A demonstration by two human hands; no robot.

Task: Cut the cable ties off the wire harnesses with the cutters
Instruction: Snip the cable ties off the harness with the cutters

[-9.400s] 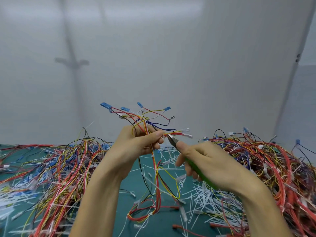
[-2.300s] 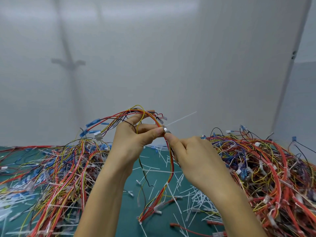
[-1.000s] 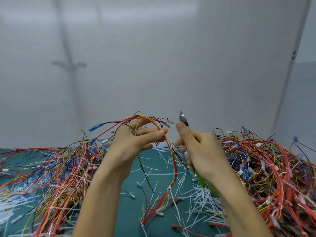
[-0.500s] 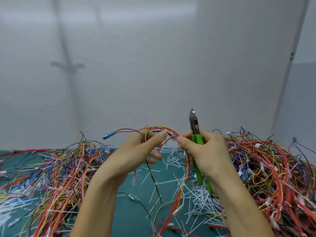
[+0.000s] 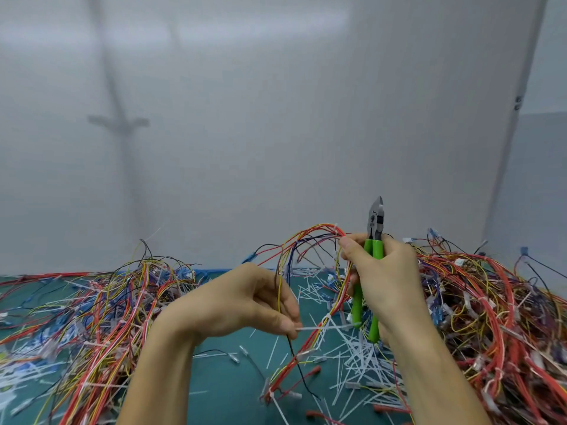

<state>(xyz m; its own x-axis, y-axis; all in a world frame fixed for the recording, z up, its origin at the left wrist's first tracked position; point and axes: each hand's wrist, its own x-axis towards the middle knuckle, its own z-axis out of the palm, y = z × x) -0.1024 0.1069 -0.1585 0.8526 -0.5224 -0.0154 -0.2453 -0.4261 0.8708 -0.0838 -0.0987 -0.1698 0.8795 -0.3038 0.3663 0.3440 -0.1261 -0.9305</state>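
Pinching the stiff white tail of a cable tie [image 5: 310, 327] between thumb and fingertip, the left hand [image 5: 245, 302] hovers low over a green mat [image 5: 221, 391], a tangled heap of loose wires [image 5: 101, 308] on its left. The tie rings a red, yellow and black wire harness [image 5: 339, 299] arching up to the right hand [image 5: 386, 280], which clamps both the bundle's crest and green-handled cutters [image 5: 375, 237], steel tip upright, blades together. Snipped white ties [image 5: 359, 357] litter the mat below; another wire heap [image 5: 497, 308] lies at right.

The green table [image 5: 221, 391] carries a left harness pile [image 5: 92, 317], a right harness pile [image 5: 497, 317], and cut ties [image 5: 359, 357] strewn between them.
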